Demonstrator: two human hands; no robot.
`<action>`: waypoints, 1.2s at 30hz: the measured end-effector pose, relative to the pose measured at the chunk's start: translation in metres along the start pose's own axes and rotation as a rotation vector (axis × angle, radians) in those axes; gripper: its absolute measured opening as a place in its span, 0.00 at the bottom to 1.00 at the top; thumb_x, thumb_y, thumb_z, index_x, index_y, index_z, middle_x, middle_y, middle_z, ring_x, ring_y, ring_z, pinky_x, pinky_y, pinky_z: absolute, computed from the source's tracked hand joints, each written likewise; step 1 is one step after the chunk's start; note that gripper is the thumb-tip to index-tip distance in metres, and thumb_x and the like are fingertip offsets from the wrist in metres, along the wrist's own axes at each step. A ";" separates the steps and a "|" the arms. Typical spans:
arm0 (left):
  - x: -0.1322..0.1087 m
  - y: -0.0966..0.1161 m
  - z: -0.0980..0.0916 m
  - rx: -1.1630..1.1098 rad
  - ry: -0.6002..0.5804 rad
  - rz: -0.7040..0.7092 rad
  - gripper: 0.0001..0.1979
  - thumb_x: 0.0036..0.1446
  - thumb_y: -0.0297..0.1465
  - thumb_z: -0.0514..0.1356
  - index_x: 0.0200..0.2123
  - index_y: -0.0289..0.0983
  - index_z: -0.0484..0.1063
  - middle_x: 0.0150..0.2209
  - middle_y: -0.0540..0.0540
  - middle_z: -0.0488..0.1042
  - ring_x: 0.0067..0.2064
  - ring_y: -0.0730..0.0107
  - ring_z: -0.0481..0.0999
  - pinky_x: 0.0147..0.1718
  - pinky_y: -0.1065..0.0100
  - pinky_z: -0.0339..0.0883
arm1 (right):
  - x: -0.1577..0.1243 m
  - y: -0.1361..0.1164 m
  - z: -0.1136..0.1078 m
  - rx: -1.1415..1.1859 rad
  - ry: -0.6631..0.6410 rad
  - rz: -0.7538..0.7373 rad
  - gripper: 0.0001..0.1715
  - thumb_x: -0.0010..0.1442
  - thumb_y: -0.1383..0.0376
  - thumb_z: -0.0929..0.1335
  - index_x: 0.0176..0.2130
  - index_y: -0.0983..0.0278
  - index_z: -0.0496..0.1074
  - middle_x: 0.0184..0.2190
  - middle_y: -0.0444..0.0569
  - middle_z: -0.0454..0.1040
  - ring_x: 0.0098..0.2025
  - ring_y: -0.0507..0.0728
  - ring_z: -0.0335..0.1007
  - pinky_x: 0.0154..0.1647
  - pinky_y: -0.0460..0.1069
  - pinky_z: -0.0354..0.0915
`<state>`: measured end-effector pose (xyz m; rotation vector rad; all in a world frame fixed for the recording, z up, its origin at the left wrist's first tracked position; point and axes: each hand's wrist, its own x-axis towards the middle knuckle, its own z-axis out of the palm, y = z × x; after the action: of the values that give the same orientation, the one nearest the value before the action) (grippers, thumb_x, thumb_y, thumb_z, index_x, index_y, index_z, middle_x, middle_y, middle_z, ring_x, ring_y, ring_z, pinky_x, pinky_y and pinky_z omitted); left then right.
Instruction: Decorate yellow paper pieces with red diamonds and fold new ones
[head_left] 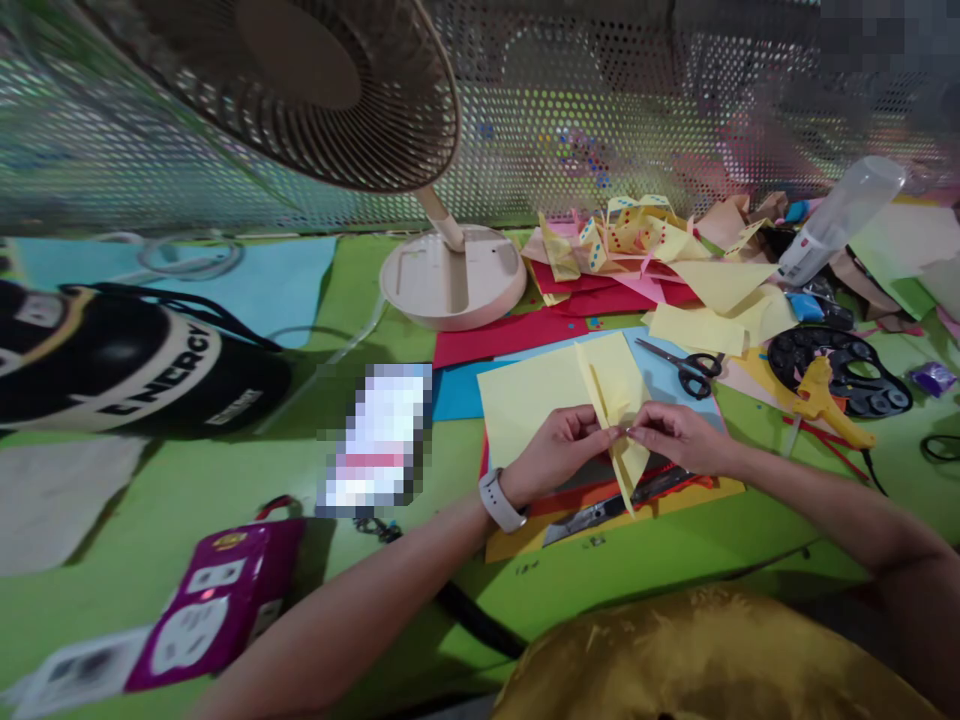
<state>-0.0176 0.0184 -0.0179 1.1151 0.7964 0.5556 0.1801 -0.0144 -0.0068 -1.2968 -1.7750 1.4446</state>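
A creased piece of pale yellow paper (607, 385) stands on edge between my hands. My left hand (559, 450), with a white band on its wrist, pinches the paper's edge from the left. From the right, my right hand (686, 438) grips it, thumb and fingertips meeting the left hand's at the fold. Beneath lie a flat yellow sheet (517, 400) and an orange sheet (517, 538). A utility knife (592, 515) rests on the orange one, just below my hands. Black-handled scissors (694, 372) lie on light blue paper beyond my right hand.
A fan (454, 300) stands at the back; a blurred-screen phone (379, 435) lies left of the papers. Farther left are a black bag (150, 360) and a purple pouch (217, 590). Paper scraps (637, 240), a clear bottle (844, 220) and a yellow glue gun (825, 405) occupy the right.
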 end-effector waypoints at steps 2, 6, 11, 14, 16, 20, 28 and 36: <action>-0.001 0.001 0.000 -0.024 -0.010 -0.018 0.18 0.47 0.41 0.68 0.34 0.32 0.77 0.29 0.45 0.79 0.31 0.69 0.75 0.34 0.67 0.70 | -0.001 0.000 0.001 0.024 0.000 0.006 0.17 0.62 0.53 0.63 0.32 0.63 0.66 0.23 0.40 0.60 0.25 0.49 0.52 0.26 0.46 0.52; -0.002 0.003 0.001 -0.062 -0.021 -0.034 0.18 0.46 0.41 0.69 0.34 0.32 0.77 0.30 0.46 0.79 0.32 0.69 0.76 0.35 0.68 0.70 | -0.001 -0.002 0.003 0.043 0.022 0.017 0.18 0.61 0.51 0.64 0.32 0.64 0.66 0.22 0.39 0.58 0.25 0.49 0.51 0.26 0.46 0.52; -0.001 0.003 -0.001 -0.042 -0.015 -0.073 0.17 0.45 0.40 0.70 0.33 0.32 0.77 0.29 0.46 0.79 0.31 0.69 0.76 0.35 0.67 0.70 | -0.001 -0.003 0.004 0.080 -0.015 0.048 0.18 0.60 0.52 0.64 0.31 0.65 0.66 0.22 0.39 0.58 0.25 0.49 0.52 0.26 0.45 0.52; 0.000 0.002 -0.002 -0.051 -0.042 -0.088 0.17 0.45 0.39 0.70 0.33 0.32 0.78 0.30 0.46 0.79 0.30 0.69 0.75 0.35 0.66 0.70 | -0.001 -0.005 0.002 0.088 -0.041 0.061 0.16 0.61 0.54 0.64 0.32 0.65 0.66 0.23 0.40 0.61 0.27 0.49 0.54 0.28 0.45 0.54; 0.000 0.003 -0.002 -0.057 -0.047 -0.094 0.16 0.44 0.38 0.70 0.33 0.32 0.78 0.30 0.46 0.79 0.30 0.69 0.75 0.35 0.66 0.69 | -0.001 -0.006 0.001 0.077 -0.049 0.067 0.14 0.61 0.56 0.64 0.32 0.64 0.67 0.24 0.40 0.62 0.27 0.49 0.55 0.29 0.46 0.55; -0.001 0.007 -0.001 -0.063 -0.035 -0.100 0.16 0.44 0.38 0.70 0.32 0.32 0.78 0.28 0.46 0.79 0.29 0.70 0.74 0.33 0.68 0.69 | -0.002 -0.008 -0.003 0.059 -0.082 0.053 0.14 0.62 0.56 0.63 0.34 0.64 0.67 0.25 0.40 0.62 0.27 0.49 0.55 0.28 0.46 0.56; 0.000 0.011 -0.002 -0.043 -0.048 -0.090 0.18 0.42 0.40 0.71 0.32 0.31 0.79 0.29 0.45 0.79 0.29 0.70 0.75 0.32 0.69 0.68 | -0.002 0.004 -0.002 -0.001 -0.063 0.025 0.18 0.63 0.52 0.62 0.35 0.64 0.68 0.27 0.43 0.67 0.29 0.51 0.61 0.31 0.46 0.59; -0.002 0.012 -0.002 -0.006 -0.053 -0.080 0.16 0.43 0.39 0.70 0.31 0.32 0.79 0.29 0.45 0.80 0.31 0.68 0.75 0.36 0.68 0.69 | -0.002 0.009 0.001 -0.023 -0.064 0.016 0.16 0.64 0.54 0.62 0.36 0.64 0.69 0.26 0.42 0.66 0.28 0.50 0.59 0.30 0.46 0.58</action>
<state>-0.0200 0.0226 -0.0063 1.0830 0.7891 0.4588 0.1832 -0.0165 -0.0151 -1.2923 -1.8317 1.4937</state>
